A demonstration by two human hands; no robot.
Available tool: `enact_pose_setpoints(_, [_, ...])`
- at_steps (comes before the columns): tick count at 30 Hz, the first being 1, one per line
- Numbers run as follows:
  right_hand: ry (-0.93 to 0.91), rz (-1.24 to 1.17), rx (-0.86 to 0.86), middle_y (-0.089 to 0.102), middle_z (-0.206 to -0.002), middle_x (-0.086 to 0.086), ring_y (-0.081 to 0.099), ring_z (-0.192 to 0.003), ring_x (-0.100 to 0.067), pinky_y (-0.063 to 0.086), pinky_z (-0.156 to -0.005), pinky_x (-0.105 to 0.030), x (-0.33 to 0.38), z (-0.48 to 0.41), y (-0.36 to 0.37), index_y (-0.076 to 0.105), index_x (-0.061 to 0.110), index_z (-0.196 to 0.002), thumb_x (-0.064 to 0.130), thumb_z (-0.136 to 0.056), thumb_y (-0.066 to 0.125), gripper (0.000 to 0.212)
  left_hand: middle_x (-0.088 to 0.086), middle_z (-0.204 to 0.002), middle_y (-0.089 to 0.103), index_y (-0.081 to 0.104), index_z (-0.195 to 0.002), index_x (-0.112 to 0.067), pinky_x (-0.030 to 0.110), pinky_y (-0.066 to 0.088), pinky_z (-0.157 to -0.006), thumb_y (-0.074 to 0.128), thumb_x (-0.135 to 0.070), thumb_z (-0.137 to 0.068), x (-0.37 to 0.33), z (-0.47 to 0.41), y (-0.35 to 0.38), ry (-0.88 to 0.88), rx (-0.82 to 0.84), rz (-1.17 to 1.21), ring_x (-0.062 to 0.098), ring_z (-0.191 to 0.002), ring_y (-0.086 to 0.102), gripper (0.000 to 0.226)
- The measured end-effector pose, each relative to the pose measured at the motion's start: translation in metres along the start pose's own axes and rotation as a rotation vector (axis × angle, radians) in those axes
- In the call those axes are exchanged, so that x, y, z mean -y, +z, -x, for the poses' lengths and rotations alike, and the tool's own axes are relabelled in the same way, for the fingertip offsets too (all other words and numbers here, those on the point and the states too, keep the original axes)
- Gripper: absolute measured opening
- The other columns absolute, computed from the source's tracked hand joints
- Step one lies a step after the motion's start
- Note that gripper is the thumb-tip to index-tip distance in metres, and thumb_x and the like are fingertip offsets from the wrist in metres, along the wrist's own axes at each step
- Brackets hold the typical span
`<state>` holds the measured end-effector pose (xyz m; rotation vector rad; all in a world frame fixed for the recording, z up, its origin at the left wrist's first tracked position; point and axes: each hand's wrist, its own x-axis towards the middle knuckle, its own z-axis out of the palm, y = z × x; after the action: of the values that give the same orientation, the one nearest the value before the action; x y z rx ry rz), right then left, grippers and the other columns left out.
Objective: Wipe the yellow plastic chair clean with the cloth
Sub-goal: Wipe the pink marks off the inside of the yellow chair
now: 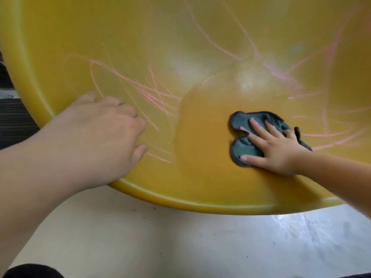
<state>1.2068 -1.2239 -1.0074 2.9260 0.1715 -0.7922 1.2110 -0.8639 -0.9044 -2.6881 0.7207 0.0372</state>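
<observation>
The yellow plastic chair [200, 47] fills the upper view, its curved shell facing me and marked with several pink scribble lines. A crumpled blue-grey cloth [244, 145] lies on the seat near the front rim, at the right. My right hand [275, 149] presses flat on the cloth with the fingers spread over it. My left hand [100, 133] rests on the chair's left edge, fingers curled against the surface over pink marks, holding nothing. A darker yellow patch surrounds the cloth.
Below the chair's front rim [200, 205] lies a pale floor [160, 247] with small dark specks. A dark ribbed surface [14, 121] shows at the far left behind the chair. Dark clothing shows at the bottom left corner.
</observation>
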Motion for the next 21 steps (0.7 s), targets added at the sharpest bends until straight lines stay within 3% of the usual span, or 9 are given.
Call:
enact_pose_setpoints(2, [0.160, -0.043, -0.063, -0.028, -0.167, 0.004, -0.014, -0.157, -0.033, 0.001, -0.123, -0.062, -0.016, -0.030, -0.007, -0.033, 0.058, -0.144, 0.108, -0.046, -0.012, 0.111, -0.002, -0.103, 0.071, 0.072, -0.098, -0.025, 0.051, 0.045, -0.091, 0.025, -0.061, -0.078, 0.000, 0.002, 0.002, -0.003, -0.002, -0.003, 0.029, -0.109, 0.062, 0.062])
enact_pose_setpoints(5, [0.160, -0.146, -0.076, -0.024, -0.169, -0.005, -0.016, -0.155, -0.041, -0.007, -0.120, -0.069, 0.006, -0.058, -0.016, -0.022, 0.050, -0.154, 0.110, -0.051, 0.001, 0.121, 0.000, -0.101, 0.071, 0.072, -0.095, -0.024, 0.052, 0.046, -0.092, 0.029, -0.060, -0.078, 0.001, 0.002, 0.002, -0.004, -0.005, -0.014, 0.031, -0.107, 0.063, 0.058])
enact_pose_setpoints(7, [0.037, -0.166, -0.063, -0.026, -0.168, -0.005, -0.022, -0.153, -0.040, -0.009, -0.120, -0.067, 0.045, -0.056, -0.013, -0.017, 0.045, -0.157, 0.108, -0.052, 0.002, 0.124, 0.002, -0.100, 0.072, 0.073, -0.095, -0.023, 0.054, 0.046, -0.092, 0.032, -0.058, -0.078, 0.002, 0.003, 0.002, -0.008, -0.017, -0.022, 0.033, -0.106, 0.063, 0.056])
enact_pose_setpoints(9, [-0.204, -0.178, -0.029, -0.030, -0.166, -0.001, -0.028, -0.152, -0.036, -0.013, -0.122, -0.059, 0.087, -0.027, -0.002, -0.007, 0.037, -0.161, 0.103, -0.058, -0.004, 0.122, 0.003, -0.100, 0.072, 0.073, -0.095, -0.023, 0.056, 0.045, -0.092, 0.035, -0.057, -0.079, 0.003, 0.007, 0.005, -0.022, -0.050, -0.017, 0.034, -0.105, 0.064, 0.053])
enact_pose_setpoints(11, [-0.437, -0.257, 0.026, -0.034, -0.163, 0.010, -0.035, -0.149, -0.024, -0.018, -0.122, -0.046, 0.116, 0.013, 0.003, 0.002, 0.036, -0.162, 0.089, -0.076, 0.001, 0.101, 0.005, -0.101, 0.072, 0.072, -0.096, -0.022, 0.056, 0.042, -0.094, 0.035, -0.057, -0.079, 0.009, 0.009, 0.007, -0.043, -0.107, -0.003, 0.035, -0.107, 0.062, 0.053])
enact_pose_setpoints(14, [-0.577, -0.189, 0.004, -0.033, -0.160, 0.026, -0.032, -0.151, -0.009, -0.015, -0.122, -0.037, 0.098, 0.016, 0.005, -0.009, 0.054, -0.156, 0.086, -0.087, 0.012, 0.079, 0.010, -0.109, 0.071, 0.072, -0.105, -0.018, 0.060, 0.032, -0.101, 0.041, -0.058, -0.080, 0.022, 0.008, 0.002, -0.103, -0.222, 0.006, 0.039, -0.118, 0.057, 0.056])
enact_pose_setpoints(16, [-0.464, -0.015, -0.162, -0.023, -0.165, 0.023, -0.009, -0.158, -0.016, 0.000, -0.124, -0.042, 0.070, -0.023, -0.002, -0.018, 0.061, -0.150, 0.097, -0.078, 0.007, 0.084, 0.014, -0.118, 0.068, 0.071, -0.113, -0.016, 0.063, 0.025, -0.108, 0.046, -0.059, -0.081, 0.030, 0.009, -0.002, -0.138, -0.284, -0.007, 0.042, -0.127, 0.050, 0.060])
enact_pose_setpoints(18, [-0.258, 0.069, -0.293, -0.014, -0.170, 0.014, 0.003, -0.157, -0.027, 0.003, -0.123, -0.052, 0.051, -0.069, -0.015, -0.021, 0.060, -0.149, 0.103, -0.065, -0.006, 0.096, 0.015, -0.128, 0.064, 0.069, -0.120, -0.018, 0.065, 0.018, -0.113, 0.048, -0.063, -0.082, 0.036, 0.010, -0.005, -0.147, -0.295, -0.013, 0.042, -0.136, 0.042, 0.063])
enact_pose_setpoints(21, [-0.115, -0.013, -0.316, -0.021, -0.169, -0.001, -0.019, -0.155, -0.036, -0.007, -0.121, -0.066, 0.056, -0.119, -0.034, -0.025, 0.053, -0.151, 0.107, -0.056, -0.008, 0.111, 0.013, -0.140, 0.056, 0.068, -0.123, -0.021, 0.064, 0.011, -0.117, 0.048, -0.068, -0.081, 0.041, 0.013, -0.007, -0.125, -0.286, 0.015, 0.039, -0.145, 0.030, 0.066])
